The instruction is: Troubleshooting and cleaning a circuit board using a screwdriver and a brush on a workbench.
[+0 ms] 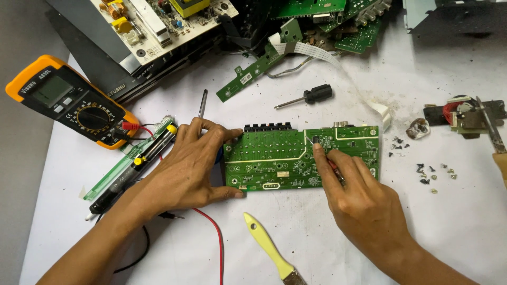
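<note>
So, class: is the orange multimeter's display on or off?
Cannot tell: the orange multimeter's grey screen shows no clear digits from here.

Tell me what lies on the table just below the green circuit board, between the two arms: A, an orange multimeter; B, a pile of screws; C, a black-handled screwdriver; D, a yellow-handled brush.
D: the yellow-handled brush lies just below the green circuit board, between the forearms, while the screwdriver lies above the board.

Bare table lies below the circuit board; screws clutter its right.
</note>
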